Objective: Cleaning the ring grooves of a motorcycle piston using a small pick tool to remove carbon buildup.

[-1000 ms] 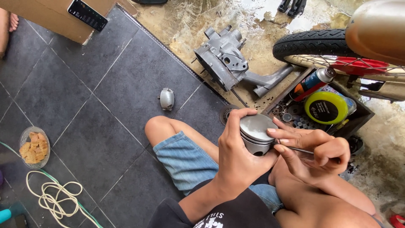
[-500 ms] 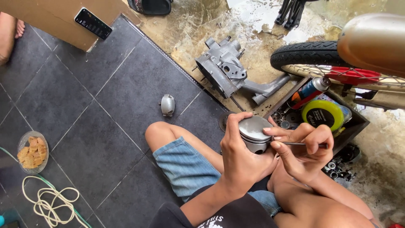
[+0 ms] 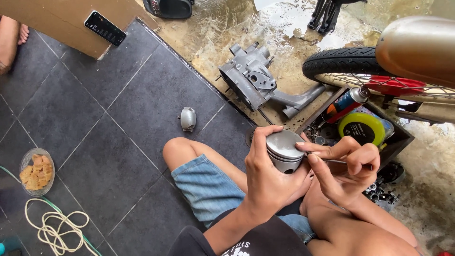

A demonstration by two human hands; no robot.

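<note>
The left hand [image 3: 270, 175] holds a grey metal piston [image 3: 283, 150] above the knees, fingers closed around its skirt. The right hand [image 3: 348, 166] pinches a thin metal tool [image 3: 334, 161], its tip at the ring grooves. If that tip slips, it could scratch the piston or jab the left thumb, since the grip sits just beside it.

Soft, even daylight fills the scene, brightest at the top where the wet concrete [image 3: 222, 28] glares white. The dark tiled floor [image 3: 95, 142] takes a dull sheen and shows only faint shadows. The metal piston [image 3: 283, 150] carries a pale highlight on its crown. Focus is sharp across the middle; the tan tank [image 3: 417, 47] at the upper right is soft, and lines bend slightly near the edges.
</note>
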